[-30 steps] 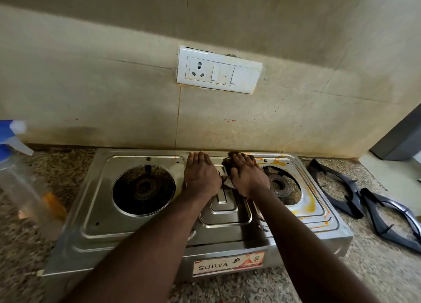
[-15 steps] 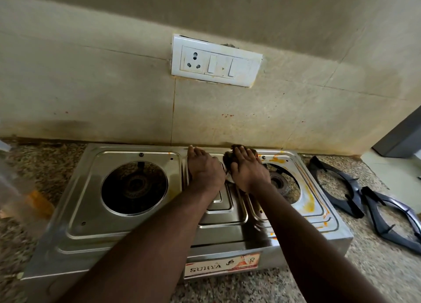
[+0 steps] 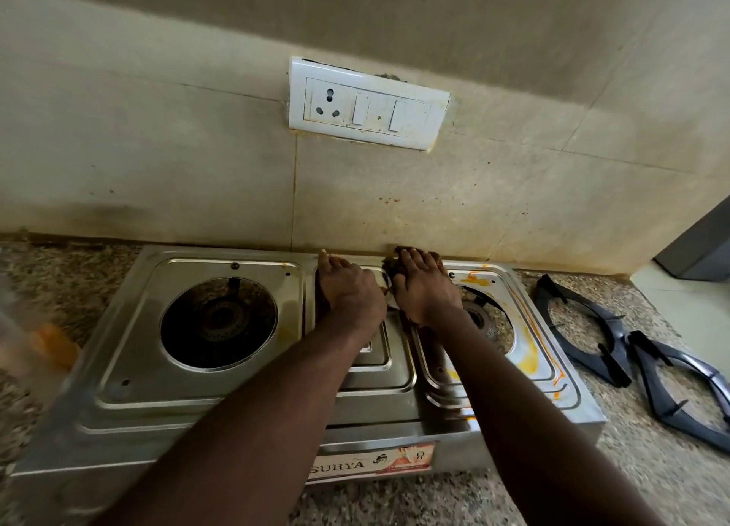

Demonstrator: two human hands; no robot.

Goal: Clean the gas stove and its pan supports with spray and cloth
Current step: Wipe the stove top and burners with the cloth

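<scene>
Two burners (image 3: 219,320) show on my gas stove (image 3: 130,328), its front label (image 3: 375,462) reading SURYA; two pan supports (image 3: 616,330) lie on the counter at 3 o'clock. At 12 o'clock, along the stove's back edge by the wall, my left hand (image 3: 349,288) lies flat and my right hand (image 3: 424,288) presses a dark cloth (image 3: 391,266), fingers together on both.

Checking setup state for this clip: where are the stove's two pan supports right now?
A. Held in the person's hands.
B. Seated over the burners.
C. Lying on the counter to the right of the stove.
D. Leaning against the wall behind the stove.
C: one pan support and the second pan support lie flat on the granite counter, to the right of the stove.
</scene>
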